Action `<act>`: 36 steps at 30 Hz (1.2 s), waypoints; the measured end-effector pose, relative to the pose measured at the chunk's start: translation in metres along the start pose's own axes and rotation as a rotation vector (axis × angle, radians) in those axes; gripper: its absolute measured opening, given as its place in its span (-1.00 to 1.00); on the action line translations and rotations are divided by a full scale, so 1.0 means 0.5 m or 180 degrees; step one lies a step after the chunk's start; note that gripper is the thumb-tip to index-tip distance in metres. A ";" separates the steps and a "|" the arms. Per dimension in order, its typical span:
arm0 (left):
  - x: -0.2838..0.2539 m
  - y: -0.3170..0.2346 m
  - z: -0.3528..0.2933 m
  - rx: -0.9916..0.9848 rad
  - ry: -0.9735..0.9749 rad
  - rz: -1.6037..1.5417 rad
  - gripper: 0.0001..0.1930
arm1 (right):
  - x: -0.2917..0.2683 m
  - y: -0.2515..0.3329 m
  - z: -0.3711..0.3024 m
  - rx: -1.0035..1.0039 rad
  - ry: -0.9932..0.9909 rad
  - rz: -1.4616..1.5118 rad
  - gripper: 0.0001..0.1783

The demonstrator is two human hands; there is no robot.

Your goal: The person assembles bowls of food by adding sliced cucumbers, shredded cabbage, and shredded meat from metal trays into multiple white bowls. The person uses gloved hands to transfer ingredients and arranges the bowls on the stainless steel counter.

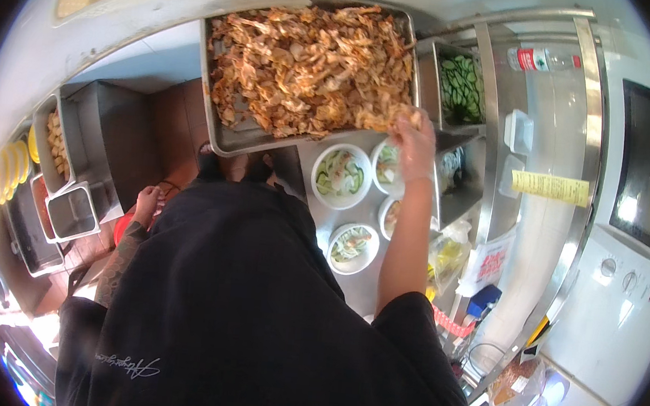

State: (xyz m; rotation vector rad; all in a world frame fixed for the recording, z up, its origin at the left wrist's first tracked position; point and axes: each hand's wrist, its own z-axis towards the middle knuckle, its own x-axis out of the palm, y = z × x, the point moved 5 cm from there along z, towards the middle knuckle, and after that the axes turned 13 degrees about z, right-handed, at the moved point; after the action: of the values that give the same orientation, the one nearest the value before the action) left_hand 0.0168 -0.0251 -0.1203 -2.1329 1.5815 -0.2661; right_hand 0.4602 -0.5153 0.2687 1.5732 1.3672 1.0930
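Your left hand (149, 205) out at your side, fingers curled; can't tell if gripping. Cooked meat (306, 66) heaped in metal tray (268, 144) ahead. White bowls (339, 202) nearer you. Right arm extended, gloved right hand (414, 143) pinching meat at tray's near right corner.

Head view, one fisheye: worn on the head, looking steeply down. Black shirt (255, 297) nearest the lens, filling lower middle. Tray (232, 138) beyond it, at top. White appliance (603, 293) at far right. Both left hand (149, 203) and right hand (414, 143) within field. Straight edges bow near the dark round border.
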 end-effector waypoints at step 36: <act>0.048 -0.043 -0.003 0.0432 -0.0261 0.1066 -0.75 | -0.297 -0.170 0.025 0.0519 0.0271 -0.4663 -0.57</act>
State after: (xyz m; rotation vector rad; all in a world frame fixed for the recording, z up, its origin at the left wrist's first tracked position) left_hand 0.0420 -0.0434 -0.1119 -1.7220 1.7839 -0.1667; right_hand 0.4354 -0.6517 0.1674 0.2663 2.0661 0.1086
